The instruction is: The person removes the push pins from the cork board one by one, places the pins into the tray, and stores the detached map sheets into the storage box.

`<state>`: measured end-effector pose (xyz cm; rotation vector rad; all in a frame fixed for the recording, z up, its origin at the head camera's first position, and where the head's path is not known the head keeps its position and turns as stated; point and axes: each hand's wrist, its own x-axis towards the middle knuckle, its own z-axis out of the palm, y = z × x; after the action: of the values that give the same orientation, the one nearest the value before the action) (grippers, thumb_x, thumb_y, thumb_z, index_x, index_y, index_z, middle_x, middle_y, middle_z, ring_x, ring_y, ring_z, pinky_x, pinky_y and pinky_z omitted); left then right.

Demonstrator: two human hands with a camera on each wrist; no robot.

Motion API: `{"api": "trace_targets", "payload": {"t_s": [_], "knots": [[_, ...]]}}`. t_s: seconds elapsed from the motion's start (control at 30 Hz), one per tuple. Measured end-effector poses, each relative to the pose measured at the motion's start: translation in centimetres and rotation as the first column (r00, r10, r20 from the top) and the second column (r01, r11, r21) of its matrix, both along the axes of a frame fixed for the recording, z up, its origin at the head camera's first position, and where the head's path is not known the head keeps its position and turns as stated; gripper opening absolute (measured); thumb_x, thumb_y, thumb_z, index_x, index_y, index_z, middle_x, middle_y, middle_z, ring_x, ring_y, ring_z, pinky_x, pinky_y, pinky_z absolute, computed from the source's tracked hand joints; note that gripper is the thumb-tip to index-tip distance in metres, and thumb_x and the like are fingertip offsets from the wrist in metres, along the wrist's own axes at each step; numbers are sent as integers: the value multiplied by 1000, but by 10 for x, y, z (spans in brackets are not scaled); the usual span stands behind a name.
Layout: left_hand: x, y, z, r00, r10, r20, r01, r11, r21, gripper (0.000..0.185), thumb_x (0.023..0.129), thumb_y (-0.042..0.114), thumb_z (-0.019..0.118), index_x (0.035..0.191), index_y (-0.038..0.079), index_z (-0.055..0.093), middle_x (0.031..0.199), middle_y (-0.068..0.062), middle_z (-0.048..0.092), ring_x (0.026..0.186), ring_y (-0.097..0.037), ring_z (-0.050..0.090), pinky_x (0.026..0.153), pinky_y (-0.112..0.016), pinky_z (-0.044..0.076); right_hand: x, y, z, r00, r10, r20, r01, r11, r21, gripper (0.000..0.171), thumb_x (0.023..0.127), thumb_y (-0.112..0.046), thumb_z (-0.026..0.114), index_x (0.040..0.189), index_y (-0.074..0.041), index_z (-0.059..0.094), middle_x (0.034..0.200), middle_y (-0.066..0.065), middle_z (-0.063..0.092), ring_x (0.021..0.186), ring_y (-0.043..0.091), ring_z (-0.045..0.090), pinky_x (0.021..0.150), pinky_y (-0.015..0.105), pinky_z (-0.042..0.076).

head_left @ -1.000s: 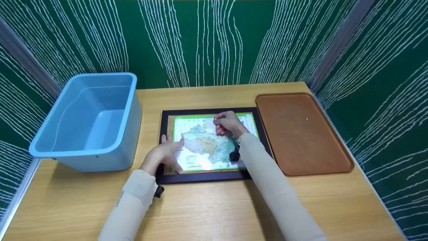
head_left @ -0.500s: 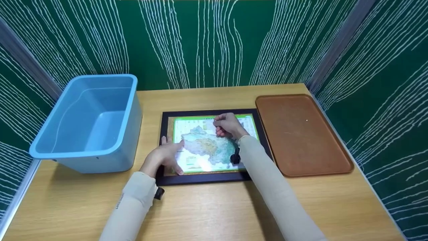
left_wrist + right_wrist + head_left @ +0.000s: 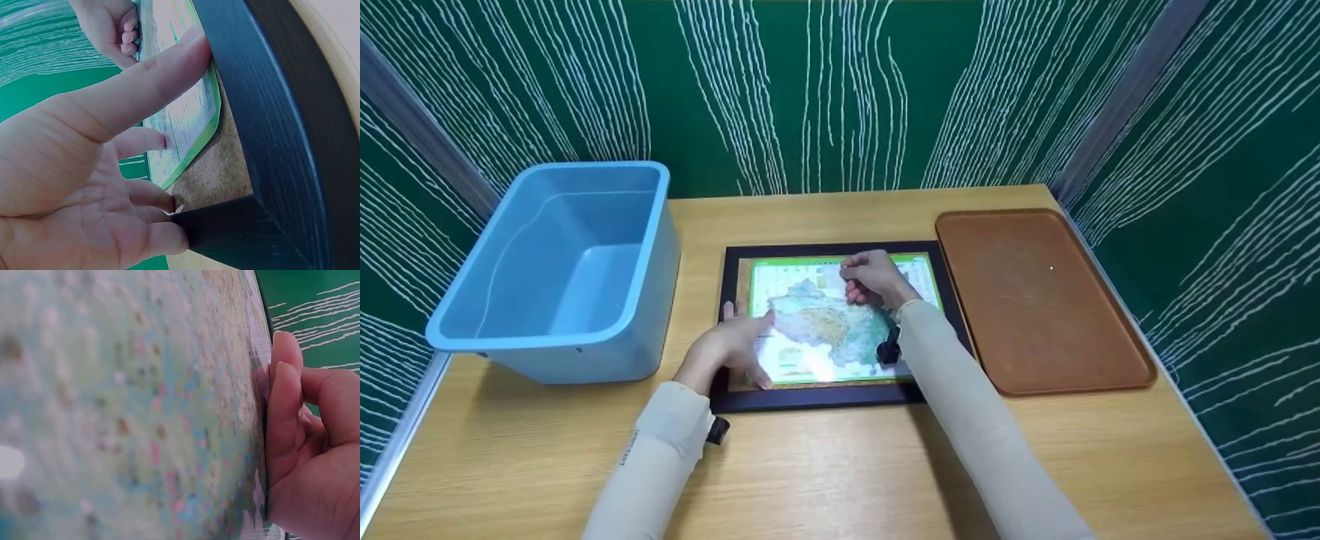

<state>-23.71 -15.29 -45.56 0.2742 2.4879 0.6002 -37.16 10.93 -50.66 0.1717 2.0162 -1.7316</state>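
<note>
A dark-framed cork board (image 3: 832,396) lies on the table, with a green-bordered map (image 3: 810,322) over its cork. My left hand (image 3: 731,346) spreads across the board's left edge. In the left wrist view its thumb (image 3: 163,79) reaches over the map, and the other fingertips rest by the cork and frame corner. My right hand (image 3: 876,276) is at the map's upper part, fingers curled, thumb and forefinger pinched together. A tiny pale spot shows at those fingertips; I cannot tell what it is. In the right wrist view the curled fingers (image 3: 284,416) lie close against the map surface.
A deep light-blue bin (image 3: 649,270) stands at the left of the table. At the right a brown tray (image 3: 1042,315) lies flat beside the board. Green walls (image 3: 855,97) with white wavy lines close off the back and sides.
</note>
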Motion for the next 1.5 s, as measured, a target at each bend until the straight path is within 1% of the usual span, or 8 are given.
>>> {"api": "trace_targets", "payload": {"t_s": [0.23, 0.47, 0.63, 0.87, 1.07, 1.23, 1.33, 1.5], "knots": [[-1, -1, -1, 1000, 9, 4, -9, 1000, -10, 125, 68, 24, 96, 164, 16, 15, 162, -31, -16, 147, -46, -25, 115, -64, 23, -2, -1, -2, 1000, -11, -3, 11, 1000, 1, 16, 99, -13, 66, 113, -4, 66, 67, 4, 62, 47, 11, 59, 43, 22, 48], [-1, -2, -2, 1000, -11, 8, 11, 1000, -4, 125, 70, 27, 95, 164, 14, 13, 160, -34, -19, 145, -48, -26, 112, -63, 31, 2, 1, 0, 1000, 6, -2, -6, 999, -35, 17, 100, -14, 65, 112, -2, 67, 66, 3, 60, 48, 11, 59, 44, 21, 48], [-1, -2, -2, 1000, -7, 7, 7, 1000, -10, 125, 69, 27, 95, 164, 15, 14, 160, -34, -18, 146, -47, -26, 113, -63, 28, 2, 3, 0, 999, 50, 4, -50, 998, -41, 18, 100, -16, 65, 110, -1, 69, 67, 3, 60, 50, 10, 59, 46, 21, 48], [0, -1, -3, 1000, 3, 16, -3, 1000, 4, 125, 70, 25, 95, 164, 16, 14, 160, -32, -19, 145, -46, -27, 115, -63, 23, 2, 6, -1, 997, 76, -6, -76, 995, -58, 21, 100, -18, 66, 114, -3, 68, 70, 3, 62, 52, 11, 61, 46, 20, 48], [-1, -1, -3, 1000, 0, 12, 0, 1000, 3, 124, 71, 25, 95, 164, 14, 14, 160, -33, -18, 146, -47, -26, 115, -65, 20, 2, 10, -2, 995, 99, -7, -99, 986, -133, 24, 100, -20, 67, 116, -3, 66, 82, 7, 67, 57, 13, 63, 49, 21, 50], [0, 0, -2, 1000, 3, 12, -3, 1000, 4, 124, 70, 24, 95, 164, 16, 15, 161, -33, -16, 146, -46, -26, 114, -64, 24, 5, 15, -2, 992, 121, -26, -123, 987, -106, 27, 99, -24, 68, 118, -6, 66, 103, 11, 69, 65, 16, 67, 54, 23, 53], [-1, 0, -2, 1000, 4, 9, -4, 1000, -7, 124, 69, 25, 96, 164, 15, 16, 161, -32, -17, 146, -46, -26, 114, -63, 27, 6, 16, -2, 989, 140, -44, -143, 986, -88, 25, 99, -23, 69, 117, -5, 67, 105, 12, 67, 68, 17, 69, 57, 23, 53], [-1, 0, -2, 1000, 13, 17, -12, 1000, -15, 125, 69, 25, 96, 164, 16, 16, 161, -31, -19, 146, -44, -27, 115, -61, 25, 8, 17, -4, 985, 155, -72, -159, 986, -42, 21, 98, -20, 69, 113, -5, 69, 102, 12, 68, 69, 17, 69, 57, 23, 53]]}}
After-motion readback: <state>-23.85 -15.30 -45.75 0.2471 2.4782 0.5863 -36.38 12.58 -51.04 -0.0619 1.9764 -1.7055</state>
